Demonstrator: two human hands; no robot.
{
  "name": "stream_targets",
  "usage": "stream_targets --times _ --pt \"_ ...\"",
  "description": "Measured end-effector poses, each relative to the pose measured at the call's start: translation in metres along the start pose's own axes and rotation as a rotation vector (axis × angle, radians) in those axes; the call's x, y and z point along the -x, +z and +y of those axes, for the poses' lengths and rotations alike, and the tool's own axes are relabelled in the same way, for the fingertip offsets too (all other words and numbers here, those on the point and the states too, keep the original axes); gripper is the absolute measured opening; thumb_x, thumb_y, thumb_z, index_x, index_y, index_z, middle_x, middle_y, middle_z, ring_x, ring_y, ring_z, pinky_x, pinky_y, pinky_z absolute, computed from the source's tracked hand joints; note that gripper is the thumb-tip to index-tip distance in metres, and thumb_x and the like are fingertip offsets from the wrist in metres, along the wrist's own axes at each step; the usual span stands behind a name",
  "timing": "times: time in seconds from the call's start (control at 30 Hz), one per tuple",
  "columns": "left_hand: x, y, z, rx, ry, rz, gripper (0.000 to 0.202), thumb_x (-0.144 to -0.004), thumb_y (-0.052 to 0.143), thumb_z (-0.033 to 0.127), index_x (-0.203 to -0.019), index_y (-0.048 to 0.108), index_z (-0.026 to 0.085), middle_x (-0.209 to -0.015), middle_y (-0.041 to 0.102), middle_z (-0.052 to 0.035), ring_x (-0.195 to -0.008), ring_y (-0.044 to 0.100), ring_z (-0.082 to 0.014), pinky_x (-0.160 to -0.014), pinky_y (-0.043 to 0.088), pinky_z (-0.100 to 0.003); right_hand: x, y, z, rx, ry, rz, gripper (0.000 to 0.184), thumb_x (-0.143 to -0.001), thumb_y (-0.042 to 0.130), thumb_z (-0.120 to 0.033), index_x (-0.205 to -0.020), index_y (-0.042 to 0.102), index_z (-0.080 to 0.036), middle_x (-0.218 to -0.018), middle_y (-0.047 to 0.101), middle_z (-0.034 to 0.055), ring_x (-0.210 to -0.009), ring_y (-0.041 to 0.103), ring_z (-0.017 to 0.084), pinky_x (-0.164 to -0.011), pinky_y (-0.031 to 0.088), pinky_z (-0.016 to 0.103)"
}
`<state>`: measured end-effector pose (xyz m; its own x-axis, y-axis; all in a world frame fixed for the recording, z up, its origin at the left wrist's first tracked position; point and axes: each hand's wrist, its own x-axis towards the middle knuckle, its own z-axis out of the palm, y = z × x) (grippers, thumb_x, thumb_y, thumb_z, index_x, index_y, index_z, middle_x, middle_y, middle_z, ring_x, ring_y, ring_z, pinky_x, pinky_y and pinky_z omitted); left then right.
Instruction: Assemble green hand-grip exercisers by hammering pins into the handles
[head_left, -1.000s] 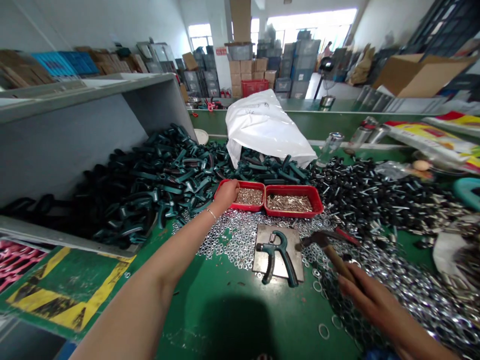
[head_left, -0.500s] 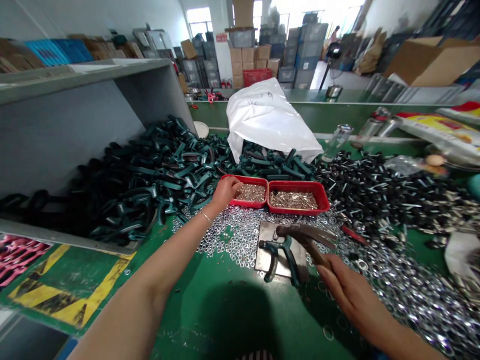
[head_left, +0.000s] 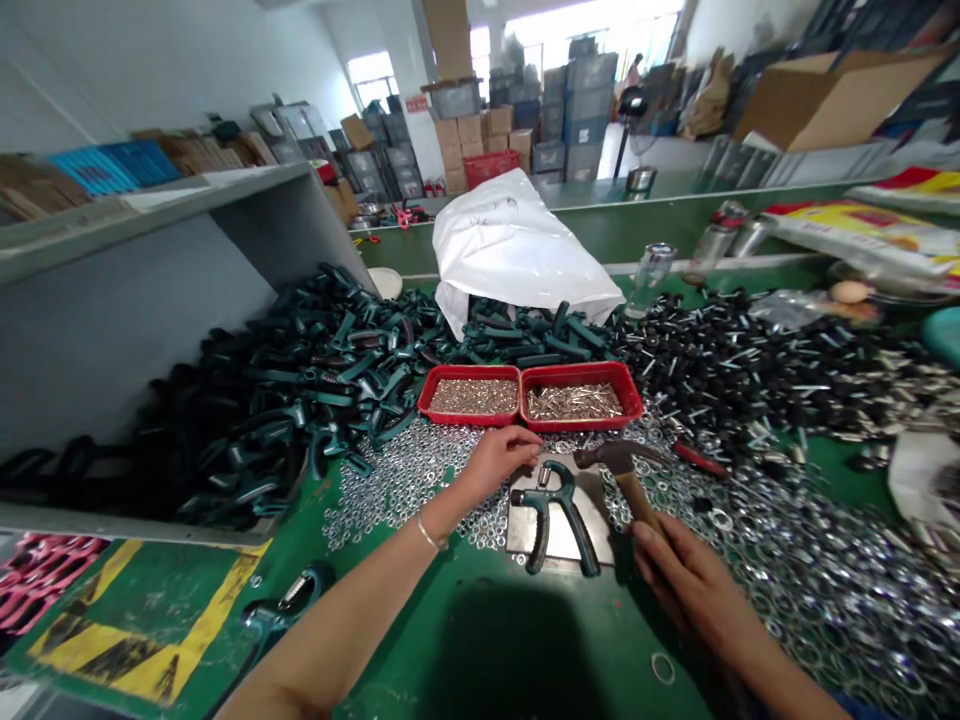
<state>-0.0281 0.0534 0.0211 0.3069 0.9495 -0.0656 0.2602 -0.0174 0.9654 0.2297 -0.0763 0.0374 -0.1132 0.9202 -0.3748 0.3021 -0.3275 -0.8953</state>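
Note:
My right hand (head_left: pixel 679 565) is wrapped round the wooden handle of a claw hammer (head_left: pixel 634 485), its head over the right edge of a metal plate (head_left: pixel 592 490). On that plate lies a dark green hand grip strengthener (head_left: pixel 559 510) with a spring, its two handles pointing toward me. My left hand (head_left: pixel 504 458) is just above and left of it, thumb and fingers pinched together; anything between the fingertips is too small to make out. Beyond this hand stand a red tray of tiny metal pieces (head_left: pixel 472 372) and a red tray of pins (head_left: pixel 626 405).
Loose washers (head_left: pixel 405 465) cover the bench around the plate. Green grip parts (head_left: pixel 300 370) are heaped at the left under a white bag (head_left: pixel 517 250). Black-headed screws (head_left: pixel 720 345) pile up at the right, near a red-handled tool (head_left: pixel 701 460). Another grip (head_left: pixel 277 605) lies beside my left forearm.
My left hand has moved from the left red tray toward me and right, to the grip strengthener. The hammer has turned more upright in my right hand. The camera view has shifted.

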Motion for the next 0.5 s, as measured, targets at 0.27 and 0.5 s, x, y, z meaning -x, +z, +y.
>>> stream_targets --times 0.27,0.5 --pt "0.001 0.013 0.002 -0.116 -0.050 0.010 0.017 -0.081 0.068 0.028 -0.091 0.067 0.015 -0.079 0.070 -0.0023 -0.070 0.064 -0.0151 -0.064 0.049 -0.025 0.003 0.000 0.026 -0.140 0.023 0.023 0.036 -0.094 0.047 -0.057 -0.083 0.049 -0.024 -0.061 0.048 -0.0070 -0.039 0.036 0.008 -0.033 0.028 0.020" --pt "0.001 0.019 0.001 -0.563 0.207 0.023 0.017 -0.092 0.056 0.025 -0.083 0.068 0.017 -0.088 0.065 -0.0042 -0.087 0.060 -0.0179 -0.083 0.045 -0.031 0.003 -0.001 0.028 -0.148 0.023 0.023 0.034 -0.093 0.050 -0.057 -0.086 0.051 -0.023 -0.062 0.051 -0.0063 -0.040 0.039 0.008 -0.035 0.030 0.020"
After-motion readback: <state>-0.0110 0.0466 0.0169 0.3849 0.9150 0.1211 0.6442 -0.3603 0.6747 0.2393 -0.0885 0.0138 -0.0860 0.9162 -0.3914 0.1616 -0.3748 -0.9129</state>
